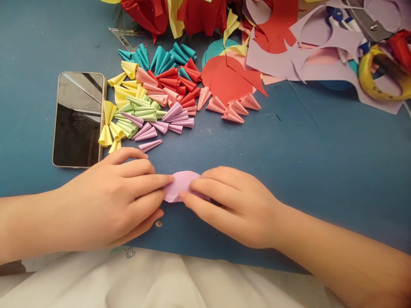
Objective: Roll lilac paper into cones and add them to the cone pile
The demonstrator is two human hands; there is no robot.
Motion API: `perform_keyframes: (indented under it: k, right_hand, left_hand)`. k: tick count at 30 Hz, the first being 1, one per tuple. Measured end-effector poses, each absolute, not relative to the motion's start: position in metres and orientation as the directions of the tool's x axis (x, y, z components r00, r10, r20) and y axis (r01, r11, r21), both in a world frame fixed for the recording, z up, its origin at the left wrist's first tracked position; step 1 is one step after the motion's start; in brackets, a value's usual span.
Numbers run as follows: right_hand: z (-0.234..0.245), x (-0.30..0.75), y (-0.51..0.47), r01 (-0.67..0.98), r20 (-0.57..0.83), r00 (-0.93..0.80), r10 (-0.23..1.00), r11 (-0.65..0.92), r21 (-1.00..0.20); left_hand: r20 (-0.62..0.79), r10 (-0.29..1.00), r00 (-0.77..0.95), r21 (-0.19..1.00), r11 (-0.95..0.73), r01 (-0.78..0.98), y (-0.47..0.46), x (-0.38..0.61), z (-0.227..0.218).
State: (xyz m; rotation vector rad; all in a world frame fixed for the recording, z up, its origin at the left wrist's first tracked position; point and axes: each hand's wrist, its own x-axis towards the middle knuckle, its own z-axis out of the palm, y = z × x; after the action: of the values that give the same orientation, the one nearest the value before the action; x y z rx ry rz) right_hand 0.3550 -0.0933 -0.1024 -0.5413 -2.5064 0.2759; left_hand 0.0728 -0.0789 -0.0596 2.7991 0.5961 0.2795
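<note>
A light purple paper circle [183,182] lies on the blue table near its front edge, its lower edge slightly curled up. My left hand [118,199] grips the circle's left edge with its fingertips, palm down. From the other side, my right hand [237,201] holds the right part of the paper, thumb and forefinger close together at the lower edge. The right fingers hide part of the paper. Just beyond the hands lies a pile of small rolled paper cones, with purple cones [149,132] nearest and yellow cones [111,124] beside my left hand.
A phone [78,122] lies left of the pile. Red paper circles [218,77] and several pink cones [236,107] lie farther back. At the back right are purple paper offcuts [269,55], scissors [372,25] and a yellow tape roll [366,77]. A set square [120,36] lies behind.
</note>
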Motion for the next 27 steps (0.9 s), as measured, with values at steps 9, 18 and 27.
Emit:
perform_keyframes:
  k: [9, 18, 27]
  right_hand:
    - [-0.106, 0.349, -0.094, 0.413, 0.459, -0.733, 0.503, 0.864, -0.287]
    - [-0.11, 0.354, -0.095, 0.365, 0.473, -0.733, 0.489, 0.869, -0.334]
    - [-0.112, 0.354, -0.093, 0.289, 0.525, -0.71, 0.468, 0.875, -0.389]
  left_hand:
    - [0.049, 0.473, 0.88, 0.349, -0.833, 0.429, -0.083, 0.071, -0.059]
    - [0.012, 0.591, 0.807, 0.636, -0.627, 0.45, -0.086, 0.072, -0.064]
    - [0.017, 0.48, 0.877, 0.645, -0.676, 0.357, -0.086, 0.075, -0.062]
